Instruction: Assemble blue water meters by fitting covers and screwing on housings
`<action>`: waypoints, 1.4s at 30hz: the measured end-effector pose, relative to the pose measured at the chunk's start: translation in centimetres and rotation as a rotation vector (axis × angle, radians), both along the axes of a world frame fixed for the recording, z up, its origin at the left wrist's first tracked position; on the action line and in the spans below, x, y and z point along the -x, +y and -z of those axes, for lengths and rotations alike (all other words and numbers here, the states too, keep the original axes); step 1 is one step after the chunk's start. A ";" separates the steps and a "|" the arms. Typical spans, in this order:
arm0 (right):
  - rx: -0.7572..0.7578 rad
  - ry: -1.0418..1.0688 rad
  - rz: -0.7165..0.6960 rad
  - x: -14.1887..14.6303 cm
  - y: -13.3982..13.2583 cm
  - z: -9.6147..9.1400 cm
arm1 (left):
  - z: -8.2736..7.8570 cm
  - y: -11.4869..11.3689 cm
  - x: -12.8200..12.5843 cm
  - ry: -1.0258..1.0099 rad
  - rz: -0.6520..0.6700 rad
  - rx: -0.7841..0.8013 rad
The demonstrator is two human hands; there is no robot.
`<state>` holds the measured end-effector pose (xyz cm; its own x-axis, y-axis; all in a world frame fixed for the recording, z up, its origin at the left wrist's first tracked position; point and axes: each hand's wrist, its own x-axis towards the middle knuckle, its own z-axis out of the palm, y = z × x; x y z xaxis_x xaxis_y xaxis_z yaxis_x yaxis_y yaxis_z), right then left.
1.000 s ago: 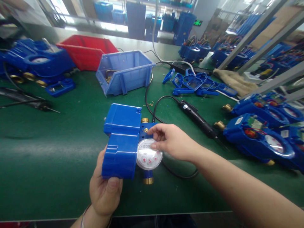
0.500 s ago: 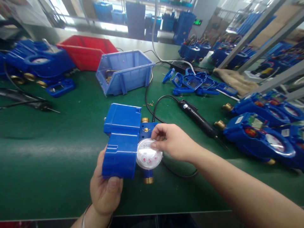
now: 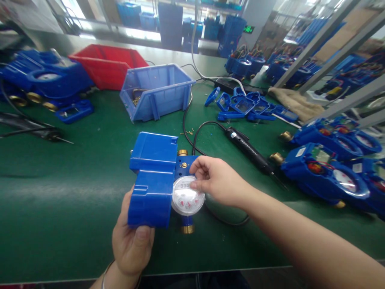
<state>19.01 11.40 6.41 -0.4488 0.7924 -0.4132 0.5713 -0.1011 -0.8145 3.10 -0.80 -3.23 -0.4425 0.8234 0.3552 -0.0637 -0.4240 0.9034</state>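
In the head view, my left hand (image 3: 134, 251) grips a blue plastic meter housing (image 3: 153, 176) from its lower left, its thumb on the near edge and the other fingers mostly hidden behind it. Right beside the housing is a water meter (image 3: 188, 196) with a clear-topped white dial, red pointers and brass threaded ends at top and bottom. At the dial's upper right, my right hand (image 3: 213, 178) has its fingers curled and closed, the thumb on the dial's face and the fingertips at its rim. Part of the meter is covered by the housing.
Beyond the hands stand a light-blue bin (image 3: 162, 96) with small brass screws and a red bin (image 3: 108, 66). A black electric screwdriver (image 3: 249, 150) lies at right, near assembled blue meters (image 3: 325, 168). Blue covers (image 3: 243, 104) lie behind it. Another screwdriver (image 3: 33, 126) is at left.
Both hands keep their hold, and the housing and meter stay together. The whole view has shifted slightly, with things appearing a little further left.
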 end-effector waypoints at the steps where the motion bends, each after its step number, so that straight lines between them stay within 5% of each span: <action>1: 0.005 0.008 0.005 -0.2 0.1 0.0 | 0.1 -0.1 0.0 -0.001 -0.009 0.007; 7: 0.203 0.080 0.048 -1.0 0.7 0.7 | -0.1 0.0 0.2 0.097 -0.045 -0.016; 16: 0.087 -0.010 -0.003 0.0 0.8 1.0 | -0.1 0.1 0.2 0.158 -0.054 -0.007; 24: 0.123 0.180 -0.052 -0.5 1.8 -2.5 | 0.5 -0.3 0.5 0.145 -0.051 0.046; 28: -0.133 -0.006 -0.065 -0.4 2.0 -3.7 | 0.2 -0.1 0.3 0.122 -0.035 0.023; 32: -0.204 -0.255 -0.228 0.1 1.2 -1.8 | 0.1 -0.1 0.3 0.130 -0.029 0.041; 38: -0.379 -0.268 -0.063 1.1 -0.8 0.5 | 0.2 -0.2 0.5 0.170 -0.058 0.035; 42: -0.776 -0.309 -0.157 1.2 -2.0 1.6 | 0.3 -0.4 0.6 0.173 -0.120 0.084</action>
<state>17.80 9.42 4.85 -0.5333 0.8401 0.0998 0.7405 0.5206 -0.4250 2.48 -1.16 -3.57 -0.4771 0.7987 0.3667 0.1420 -0.3418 0.9290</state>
